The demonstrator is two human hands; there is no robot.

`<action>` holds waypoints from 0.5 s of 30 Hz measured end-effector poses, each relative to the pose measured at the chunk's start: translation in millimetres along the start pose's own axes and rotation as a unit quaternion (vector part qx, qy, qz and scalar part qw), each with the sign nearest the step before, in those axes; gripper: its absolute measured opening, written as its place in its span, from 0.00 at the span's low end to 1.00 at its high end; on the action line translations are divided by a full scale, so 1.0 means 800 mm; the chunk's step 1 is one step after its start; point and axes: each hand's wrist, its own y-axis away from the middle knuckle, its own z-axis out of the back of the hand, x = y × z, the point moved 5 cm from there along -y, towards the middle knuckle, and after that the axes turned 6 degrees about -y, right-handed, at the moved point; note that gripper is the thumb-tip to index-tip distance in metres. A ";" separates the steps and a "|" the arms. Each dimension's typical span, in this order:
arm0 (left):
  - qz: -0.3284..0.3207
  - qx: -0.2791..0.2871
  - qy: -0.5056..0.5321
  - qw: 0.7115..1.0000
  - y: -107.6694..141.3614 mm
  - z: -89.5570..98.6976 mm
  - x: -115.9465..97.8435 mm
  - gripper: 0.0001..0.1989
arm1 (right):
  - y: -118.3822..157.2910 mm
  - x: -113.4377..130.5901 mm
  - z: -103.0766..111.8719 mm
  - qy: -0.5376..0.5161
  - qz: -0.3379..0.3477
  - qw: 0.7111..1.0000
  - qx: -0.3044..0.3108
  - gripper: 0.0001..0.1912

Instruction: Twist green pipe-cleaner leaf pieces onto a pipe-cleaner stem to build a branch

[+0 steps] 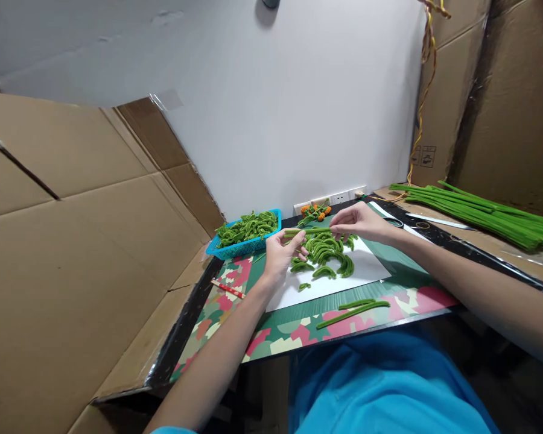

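A green fuzzy stem (314,231) is stretched level between my two hands. My left hand (283,252) pinches its left end, and my right hand (355,223) pinches the right end. Beneath it, several curved green fuzzy pieces (326,247) lie on a white sheet (366,271). Short curled pieces rest at the sheet's left part, near my left fingers. Closer to my body, straight green stems (353,313) lie on the patterned edge of the mat.
A blue basket (242,247) heaped with green pieces stands at the back left. Orange and green items (315,212) lie by the wall sockets. Scissors (393,222) and a bundle of long green stems (484,214) are at the right. A red stick (227,289) lies left. Cardboard walls flank the table.
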 end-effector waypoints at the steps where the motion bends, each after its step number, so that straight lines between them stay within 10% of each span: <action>1: -0.006 -0.006 0.007 1.000 0.000 0.001 -0.003 0.25 | 0.001 -0.001 -0.005 0.019 -0.002 0.999 0.025 0.15; 7: -0.007 0.019 0.012 1.000 0.007 -0.010 -0.006 0.23 | 0.009 -0.006 -0.042 0.054 -0.002 0.991 0.123 0.16; 15: -0.014 0.094 -0.067 0.993 0.011 -0.025 0.007 0.26 | 0.017 0.008 -0.054 0.127 0.052 0.986 0.098 0.19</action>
